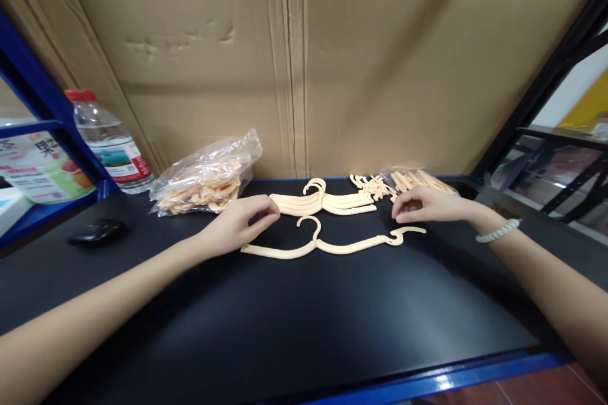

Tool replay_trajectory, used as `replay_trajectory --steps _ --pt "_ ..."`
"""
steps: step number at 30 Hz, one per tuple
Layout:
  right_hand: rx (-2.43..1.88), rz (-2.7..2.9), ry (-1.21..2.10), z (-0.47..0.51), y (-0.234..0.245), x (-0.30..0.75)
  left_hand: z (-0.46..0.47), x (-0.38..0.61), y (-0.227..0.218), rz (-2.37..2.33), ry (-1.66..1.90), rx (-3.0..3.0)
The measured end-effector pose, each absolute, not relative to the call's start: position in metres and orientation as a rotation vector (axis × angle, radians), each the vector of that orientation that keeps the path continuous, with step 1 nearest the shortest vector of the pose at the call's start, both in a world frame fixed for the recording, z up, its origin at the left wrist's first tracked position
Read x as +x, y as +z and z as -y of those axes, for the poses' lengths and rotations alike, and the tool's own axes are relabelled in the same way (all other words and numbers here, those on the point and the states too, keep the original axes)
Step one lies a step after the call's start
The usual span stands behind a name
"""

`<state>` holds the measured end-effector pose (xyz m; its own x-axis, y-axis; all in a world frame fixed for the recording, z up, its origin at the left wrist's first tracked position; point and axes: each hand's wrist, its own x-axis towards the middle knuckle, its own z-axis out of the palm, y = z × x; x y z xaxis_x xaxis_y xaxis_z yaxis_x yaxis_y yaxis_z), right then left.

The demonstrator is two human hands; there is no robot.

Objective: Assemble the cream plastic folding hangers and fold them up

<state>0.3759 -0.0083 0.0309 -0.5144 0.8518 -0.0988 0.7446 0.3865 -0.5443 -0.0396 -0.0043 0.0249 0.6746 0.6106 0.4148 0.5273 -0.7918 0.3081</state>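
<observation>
Two forearms (118, 291) are stretched over the black table (304, 329). The front hanger (315, 244) is laid between the left hand (235, 223) and the right hand (425, 205) — both are loosely curled, but whether anything is pinched cannot be told.

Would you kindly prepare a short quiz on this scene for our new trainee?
1. Multiple choice: which wrist wears the bracelet? A) left; B) right.
2. True or false: the single hanger lies nearer the camera than the group of hangers.
3. Fill in: the water bottle has a ____ cap.

Key: 1: B; 2: True; 3: red.
</observation>
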Motion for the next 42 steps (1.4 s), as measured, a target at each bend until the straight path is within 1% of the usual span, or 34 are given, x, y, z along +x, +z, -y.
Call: replay_trajectory --steps 3,6,11,17,26,42 --pt "-1.453 2.317 0.507 0.002 0.024 0.378 -0.007 -0.044 0.011 -0.982 0.889 2.745" --pt "-1.483 2.197 0.254 -0.006 0.013 0.380 -0.014 -0.046 0.001 -0.977 0.908 2.766" --pt "-1.462 2.134 0.065 -0.014 -0.001 0.382 -0.014 -0.046 -0.004 -0.983 0.846 2.833" --pt "-1.442 2.122 -0.008 -0.017 -0.006 0.383 -0.014 -0.046 -0.003 -1.002 0.891 2.812" --pt "-1.417 2.111 -0.096 -0.022 -0.009 0.390 -0.012 -0.046 -0.004 -1.047 0.868 2.843" --pt "-1.453 2.219 -0.014 -0.020 -0.003 0.392 -0.014 -0.045 -0.004 -1.058 0.908 2.917"
